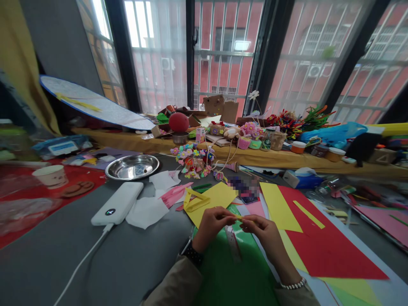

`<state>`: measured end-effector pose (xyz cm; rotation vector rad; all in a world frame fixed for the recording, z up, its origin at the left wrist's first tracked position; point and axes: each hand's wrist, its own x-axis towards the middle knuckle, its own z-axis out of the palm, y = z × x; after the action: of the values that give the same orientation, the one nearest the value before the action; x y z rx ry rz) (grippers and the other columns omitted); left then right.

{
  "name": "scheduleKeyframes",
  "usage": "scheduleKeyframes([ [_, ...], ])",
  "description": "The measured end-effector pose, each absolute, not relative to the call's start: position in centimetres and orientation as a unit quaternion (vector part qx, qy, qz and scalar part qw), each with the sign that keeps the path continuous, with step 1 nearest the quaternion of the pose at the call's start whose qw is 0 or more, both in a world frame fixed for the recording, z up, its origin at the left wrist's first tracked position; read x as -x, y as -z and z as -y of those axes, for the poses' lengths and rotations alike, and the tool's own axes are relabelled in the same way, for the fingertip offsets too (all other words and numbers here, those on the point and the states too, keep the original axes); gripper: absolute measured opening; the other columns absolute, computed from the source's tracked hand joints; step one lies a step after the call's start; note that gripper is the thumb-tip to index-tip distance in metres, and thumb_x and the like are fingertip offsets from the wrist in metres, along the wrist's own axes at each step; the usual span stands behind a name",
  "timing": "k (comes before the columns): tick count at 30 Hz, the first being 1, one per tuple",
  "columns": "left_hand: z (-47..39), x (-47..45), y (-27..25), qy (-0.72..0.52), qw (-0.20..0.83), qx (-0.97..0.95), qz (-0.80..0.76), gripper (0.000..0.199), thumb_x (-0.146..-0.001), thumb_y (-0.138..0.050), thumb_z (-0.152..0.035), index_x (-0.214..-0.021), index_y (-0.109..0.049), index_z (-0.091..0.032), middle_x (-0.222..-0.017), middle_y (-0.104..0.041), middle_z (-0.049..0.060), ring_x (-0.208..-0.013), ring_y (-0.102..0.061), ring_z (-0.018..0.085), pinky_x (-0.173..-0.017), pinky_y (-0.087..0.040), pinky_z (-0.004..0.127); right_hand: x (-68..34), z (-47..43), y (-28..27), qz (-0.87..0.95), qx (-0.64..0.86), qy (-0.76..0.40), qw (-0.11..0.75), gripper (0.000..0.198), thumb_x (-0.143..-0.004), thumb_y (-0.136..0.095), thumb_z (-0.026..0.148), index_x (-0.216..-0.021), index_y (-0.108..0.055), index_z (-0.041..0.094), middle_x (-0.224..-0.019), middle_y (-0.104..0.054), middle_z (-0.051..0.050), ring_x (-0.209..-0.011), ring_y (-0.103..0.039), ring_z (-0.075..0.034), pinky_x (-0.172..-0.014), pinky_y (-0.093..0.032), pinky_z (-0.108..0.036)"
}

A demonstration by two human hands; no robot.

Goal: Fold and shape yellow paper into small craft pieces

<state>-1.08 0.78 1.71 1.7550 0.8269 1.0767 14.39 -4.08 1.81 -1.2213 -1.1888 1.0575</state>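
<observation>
Between the fingertips of both hands stretches a small yellow paper strip (pixel 238 217), pinched at its two ends. My left hand (pixel 213 225) grips its left end, and my right hand (pixel 263 231) grips the right one. Below them lies a shiny green sheet (pixel 229 276) with a patterned narrow strip (pixel 233 242) on it. Just beyond my left hand, a folded yellow paper piece (pixel 196 202) rests on a yellow sheet (pixel 221 196). To the right, a cut yellow strip (pixel 309 214) lies on red paper (pixel 338 250), beside another yellow sheet (pixel 280 206).
A white power bank (pixel 117 204) with a cable, a steel dish (pixel 132 167) and white paper scraps (pixel 146 211) occupy the left. A phone (pixel 244 189) lies ahead. Colourful flower crafts (pixel 193 159) stand before a crowded ledge (pixel 204 149). A paper cup (pixel 50 176) sits far left.
</observation>
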Motion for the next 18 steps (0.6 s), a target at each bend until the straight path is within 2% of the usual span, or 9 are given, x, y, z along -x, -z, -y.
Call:
scheduleKeyframes([
  [6, -0.64, 0.93, -1.58, -0.429, 0.510, -0.661, -0.344, 0.030, -0.061, -0.058, -0.040, -0.065, -0.061, -0.010, -0.059, -0.063, 0.007, -0.055, -0.057, 0.016, -0.052, -0.044, 0.022, -14.01, 4.00, -1.65, 0.460, 0.517, -0.456, 0.560, 0.031, -0.054, -0.064, 0.041, -0.068, -0.062, 0.013, -0.064, -0.063, -0.007, -0.063, -0.059, -0.020, -0.062, -0.046, -0.030],
  [18, -0.73, 0.97, -1.32, -0.456, 0.499, -0.646, -0.354, 0.028, -0.058, -0.062, -0.038, -0.066, -0.060, -0.011, -0.064, -0.063, 0.006, -0.061, -0.058, 0.017, -0.055, -0.045, 0.023, -14.00, 4.10, -1.79, 0.448, 0.520, -0.438, 0.580, 0.029, -0.051, -0.067, 0.039, -0.060, -0.059, 0.014, -0.070, -0.062, -0.005, -0.067, -0.057, -0.019, -0.063, -0.045, -0.029],
])
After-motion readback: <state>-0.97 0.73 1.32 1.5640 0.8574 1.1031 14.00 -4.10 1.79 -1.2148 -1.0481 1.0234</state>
